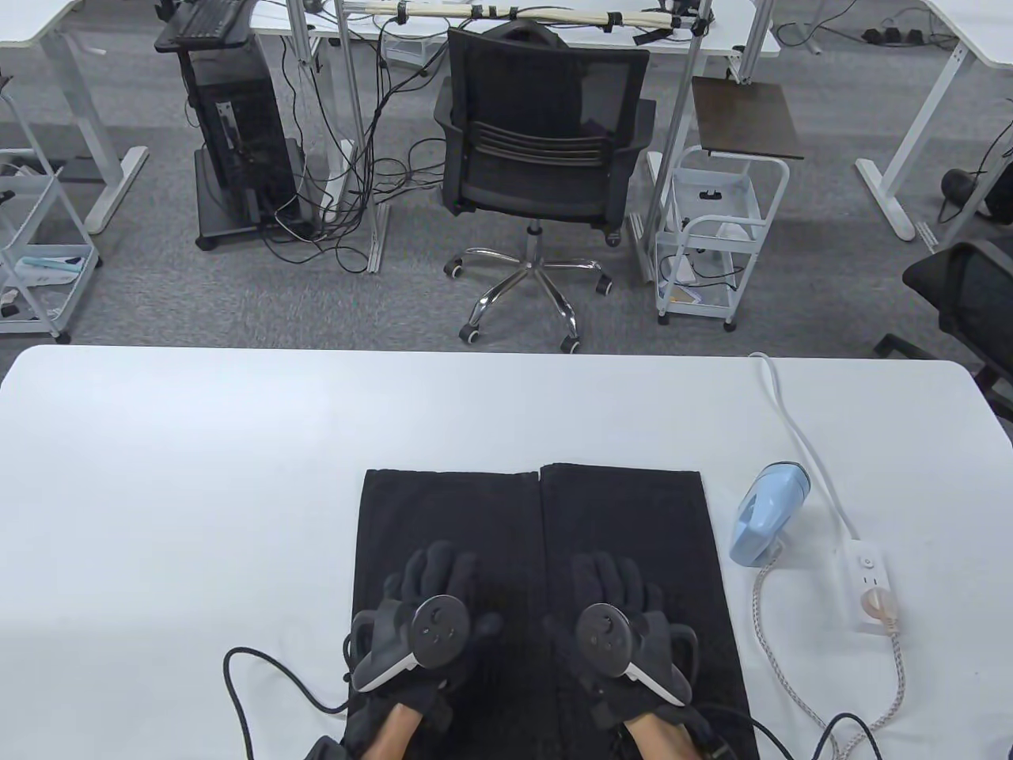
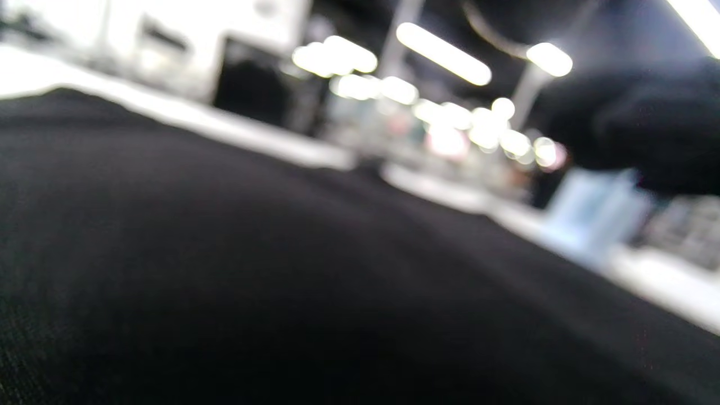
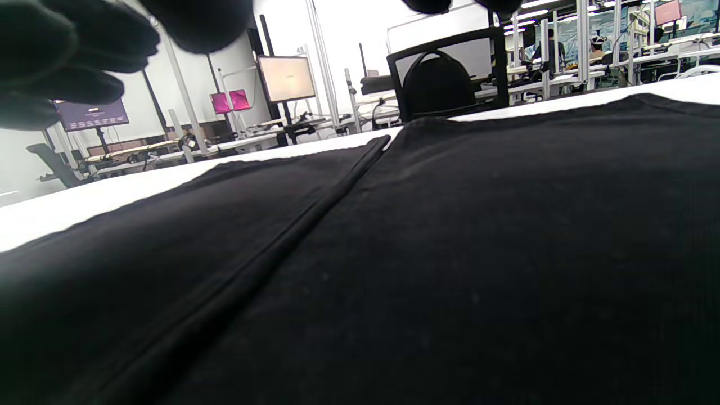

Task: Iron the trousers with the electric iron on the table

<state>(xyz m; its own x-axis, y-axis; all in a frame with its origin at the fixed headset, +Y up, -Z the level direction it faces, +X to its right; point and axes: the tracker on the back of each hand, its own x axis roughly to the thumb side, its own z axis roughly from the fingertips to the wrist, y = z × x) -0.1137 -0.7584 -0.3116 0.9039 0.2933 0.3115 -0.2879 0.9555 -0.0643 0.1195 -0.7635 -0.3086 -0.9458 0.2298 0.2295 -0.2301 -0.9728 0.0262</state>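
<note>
Table view: white counter [image 1: 198, 475] up front, grey carpet and a black office chair [image 1: 542, 150] beyond. Black trousers [image 1: 546, 514] spread flat at the near middle of the counter, two legs side by side, hems toward the far edge. Left hand [image 1: 431, 602] flat on the left leg, fingers [image 1: 439, 558] spread open, gripping nothing. Right hand [image 1: 617, 606] flat on the right leg, likewise splayed and gripping nothing. Pale blue electric iron [image 1: 766, 514] on the counter just beside the trousers' right edge, apart from both hands. White power strip [image 1: 869, 582] to the right of the iron, a braided cord [image 1: 791, 681] curling near it.

Left wrist view: heavily blurred; trousers [image 2: 281, 281] filling the lower frame, a strip of counter [image 2: 664, 287] past the cloth, iron [image 2: 596, 216] a pale blue smear at right. Dark gloved shape at upper right, pose not readable.

Right wrist view: trousers [image 3: 450, 253] close below, seam between the two legs running up to the hems, counter [image 3: 84, 205] showing at left. Fingers [image 3: 73, 50] hanging in at top left, extended, closed around nothing. Chair [image 3: 444, 79] and monitors behind.
</note>
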